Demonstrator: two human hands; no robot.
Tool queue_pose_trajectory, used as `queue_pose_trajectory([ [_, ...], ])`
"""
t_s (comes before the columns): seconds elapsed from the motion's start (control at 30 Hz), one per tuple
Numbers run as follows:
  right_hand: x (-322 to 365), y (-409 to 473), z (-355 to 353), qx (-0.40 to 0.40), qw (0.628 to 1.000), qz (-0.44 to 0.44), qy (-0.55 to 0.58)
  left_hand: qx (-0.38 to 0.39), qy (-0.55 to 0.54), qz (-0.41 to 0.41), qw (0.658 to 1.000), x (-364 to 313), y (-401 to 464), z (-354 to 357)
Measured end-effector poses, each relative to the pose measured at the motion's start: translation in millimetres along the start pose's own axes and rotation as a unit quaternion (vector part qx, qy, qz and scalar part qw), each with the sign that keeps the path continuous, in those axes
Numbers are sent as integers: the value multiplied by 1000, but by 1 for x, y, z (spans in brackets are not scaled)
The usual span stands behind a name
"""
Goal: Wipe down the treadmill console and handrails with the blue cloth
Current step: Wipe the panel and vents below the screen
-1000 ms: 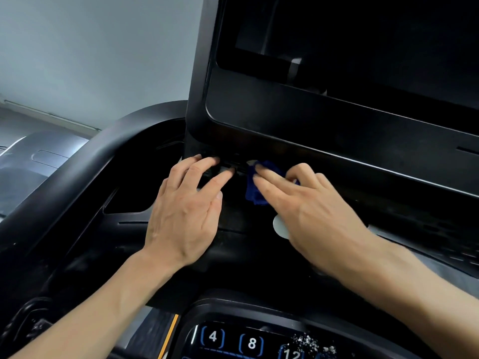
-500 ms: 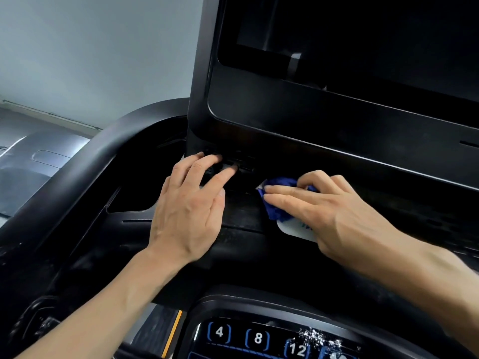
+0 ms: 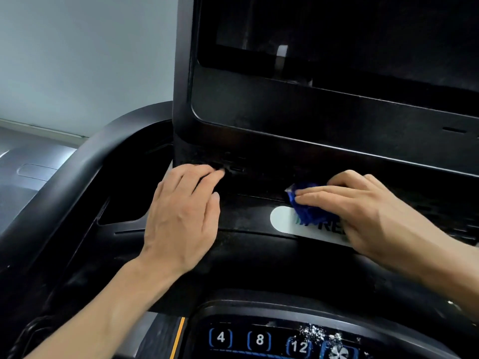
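The black treadmill console (image 3: 311,120) fills the upper right, its dark screen above a ledge. My right hand (image 3: 368,213) presses the small bunched blue cloth (image 3: 308,211) onto that ledge, fingers curled over it, at the left end of a white logo sticker (image 3: 287,224). My left hand (image 3: 181,216) rests flat on the ledge further left, its fingertips reaching the slots under the screen housing. The curved black handrail (image 3: 85,172) runs down the left side.
A lower control panel (image 3: 259,338) with blue keys marked 4, 8 and 12 sits at the bottom, with white specks on its right part. A grey machine cover (image 3: 28,172) and a pale wall lie to the left.
My right hand has slid the blue cloth rightward along the ledge, away from my left hand, uncovering more of the white sticker. My left hand has stayed in place.
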State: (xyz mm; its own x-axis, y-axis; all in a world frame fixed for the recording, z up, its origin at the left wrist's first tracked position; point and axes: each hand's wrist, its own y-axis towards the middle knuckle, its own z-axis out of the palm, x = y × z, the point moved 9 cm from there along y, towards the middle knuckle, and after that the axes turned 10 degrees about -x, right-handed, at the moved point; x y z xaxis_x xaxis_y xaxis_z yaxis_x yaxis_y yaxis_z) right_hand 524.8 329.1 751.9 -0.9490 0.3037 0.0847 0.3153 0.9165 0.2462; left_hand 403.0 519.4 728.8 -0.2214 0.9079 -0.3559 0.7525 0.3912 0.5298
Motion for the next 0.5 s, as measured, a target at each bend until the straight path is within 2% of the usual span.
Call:
queue_pose_trajectory([
  [0.1,-14,-18,-14,-23,999,37,3,58,3,57,997,-25,4,2],
  [0.2,-1,-12,-5,-24,999,28,-8,147,59,100,982,-47,4,17],
  [0.33,6,-8,8,4,998,9,-59,262,119,86,954,-50,-4,34],
  [0.5,5,-12,5,-2,996,12,-92,306,109,74,943,-52,-9,36],
])
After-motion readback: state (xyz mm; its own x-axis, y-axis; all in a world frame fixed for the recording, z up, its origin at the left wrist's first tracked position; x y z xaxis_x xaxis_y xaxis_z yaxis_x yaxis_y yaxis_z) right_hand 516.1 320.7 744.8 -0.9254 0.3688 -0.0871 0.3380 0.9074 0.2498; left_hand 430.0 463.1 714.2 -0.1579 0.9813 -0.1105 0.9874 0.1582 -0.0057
